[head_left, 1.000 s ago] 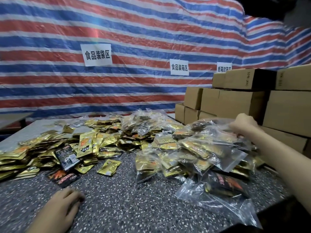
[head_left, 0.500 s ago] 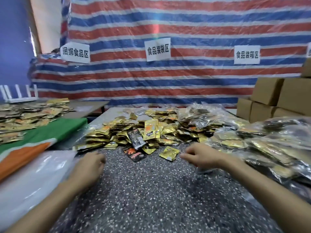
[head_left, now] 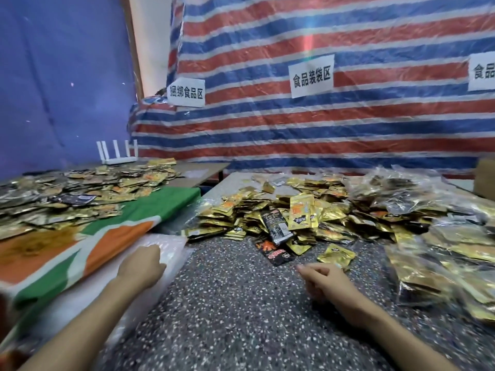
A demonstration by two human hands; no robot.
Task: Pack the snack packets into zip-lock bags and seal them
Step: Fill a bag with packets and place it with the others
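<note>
Left hand (head_left: 142, 266) on the stack of empty zip-lock bags (head_left: 172, 250), right hand (head_left: 325, 281) idle over the speckled table (head_left: 241, 303).

Since half a second ago the view has swung left, cutting the cardboard box (head_left: 486, 180) to a corner, and the left hand has moved onto the clear, glossy stack. Its fingertips are hidden behind the knuckles, so I cannot tell whether it pinches a bag. The right hand's fingers hang loosely curled, holding nothing, near a loose gold packet (head_left: 337, 255). Crinkled gold-foil snack packets (head_left: 281, 210) lie heaped mid-table, with blurred filled bags (head_left: 442, 245) piled at the right.
</note>
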